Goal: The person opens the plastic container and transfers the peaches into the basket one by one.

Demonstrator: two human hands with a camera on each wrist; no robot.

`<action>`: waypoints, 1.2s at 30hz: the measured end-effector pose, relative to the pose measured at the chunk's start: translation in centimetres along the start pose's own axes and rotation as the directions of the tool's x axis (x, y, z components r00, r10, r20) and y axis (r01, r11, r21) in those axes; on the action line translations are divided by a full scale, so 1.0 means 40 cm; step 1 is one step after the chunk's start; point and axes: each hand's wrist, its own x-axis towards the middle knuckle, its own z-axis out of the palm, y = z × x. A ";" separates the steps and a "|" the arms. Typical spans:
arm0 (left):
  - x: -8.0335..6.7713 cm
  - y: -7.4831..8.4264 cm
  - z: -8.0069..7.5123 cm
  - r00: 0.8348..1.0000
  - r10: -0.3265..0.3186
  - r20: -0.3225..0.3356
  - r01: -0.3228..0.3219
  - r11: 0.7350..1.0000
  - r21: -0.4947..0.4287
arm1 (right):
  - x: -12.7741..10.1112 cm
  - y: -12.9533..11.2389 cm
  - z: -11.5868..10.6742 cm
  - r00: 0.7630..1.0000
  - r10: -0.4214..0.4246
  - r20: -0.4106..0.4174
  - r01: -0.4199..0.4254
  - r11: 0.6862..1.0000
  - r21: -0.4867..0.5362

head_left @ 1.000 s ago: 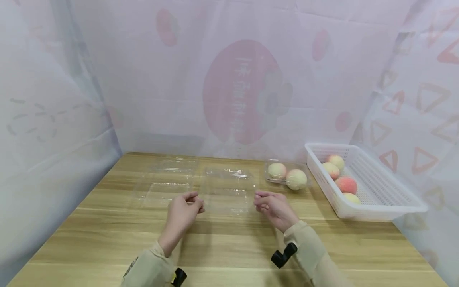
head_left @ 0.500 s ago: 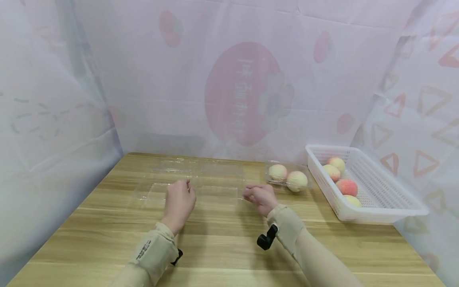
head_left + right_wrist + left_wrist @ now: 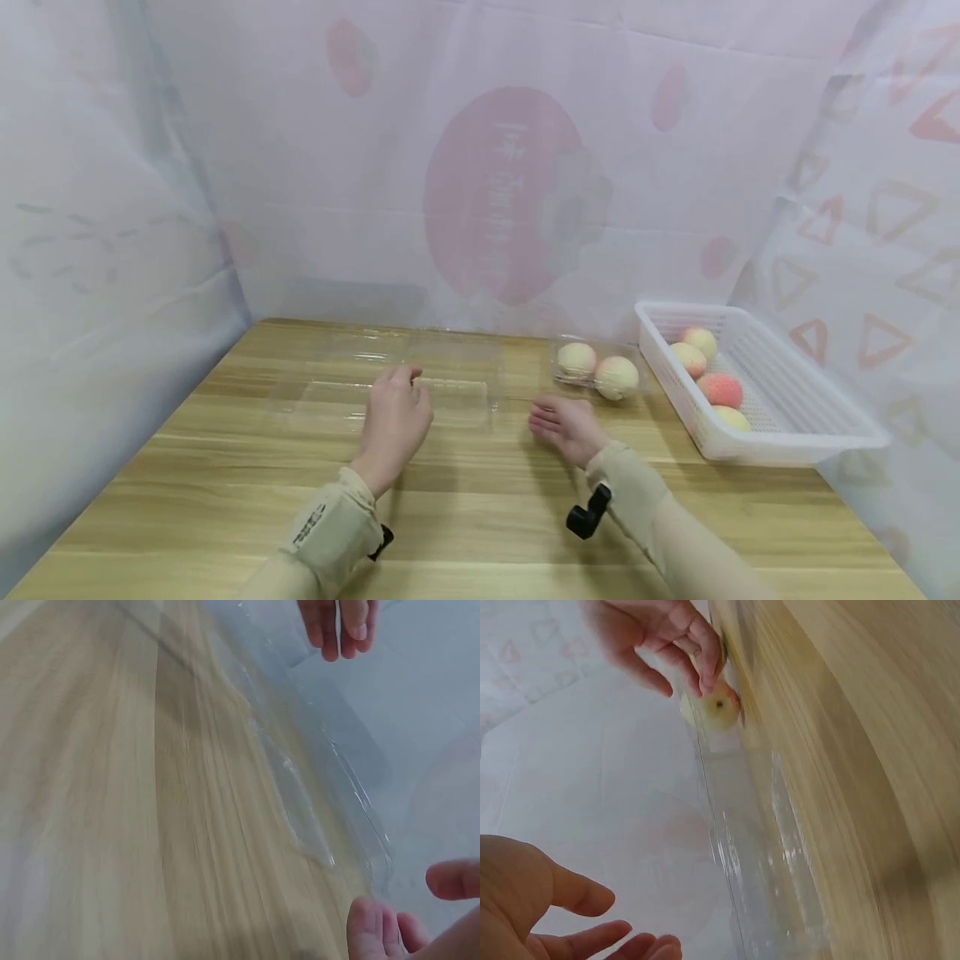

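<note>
An empty clear plastic clamshell box (image 3: 457,392) lies flat on the wooden table (image 3: 480,517). My left hand (image 3: 397,412) hovers at its front left edge with relaxed fingers and holds nothing. My right hand (image 3: 564,423) hangs just right of the box, loosely curled and empty. In the left wrist view my left hand (image 3: 562,919) is spread beside the clear box (image 3: 757,855), with the right hand (image 3: 664,637) beyond. In the right wrist view the box (image 3: 315,787) lies between my right fingertips (image 3: 375,922) and the left hand's fingers (image 3: 337,622).
Another empty clear box (image 3: 330,392) lies to the left. A shut clear box with two peaches (image 3: 597,371) stands right of my hands. A white slotted basket (image 3: 787,417) with several peaches is at the right edge. Pale curtains wall in three sides.
Both hands pinched the clear box at its sides and held it tilted up; it now lies flat farther back, and both hands have let go.
</note>
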 end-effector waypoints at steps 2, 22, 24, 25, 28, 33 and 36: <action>0.004 0.005 0.013 1.000 -0.002 0.026 0.004 0.998 -0.069 | -0.013 -0.010 -0.046 1.000 0.013 -0.024 -0.012 1.000 0.029; 0.099 0.089 0.172 0.910 -0.143 0.388 0.358 0.742 -0.566 | 0.045 -0.094 -0.366 0.977 0.211 -0.039 -0.159 0.835 0.526; 0.109 0.107 0.193 0.897 -0.147 0.417 0.381 0.736 -0.559 | 0.026 -0.115 -0.341 0.968 0.220 -0.120 -0.132 0.854 0.504; 0.113 0.116 0.202 0.889 -0.146 0.434 0.390 0.738 -0.551 | 0.022 -0.123 -0.335 0.966 0.220 -0.138 -0.124 0.857 0.501; 0.125 0.142 0.230 0.873 -0.131 0.470 0.399 0.747 -0.533 | 0.036 -0.131 -0.337 0.957 0.229 -0.178 -0.113 0.860 0.497; 0.137 0.173 0.275 0.853 -0.138 0.504 0.412 0.771 -0.485 | 0.122 -0.100 -0.401 0.968 0.205 -0.143 -0.106 0.857 0.505; 0.141 0.187 0.310 0.853 -0.184 0.489 0.420 0.799 -0.430 | 0.107 -0.108 -0.380 0.968 0.192 -0.160 -0.092 0.870 0.484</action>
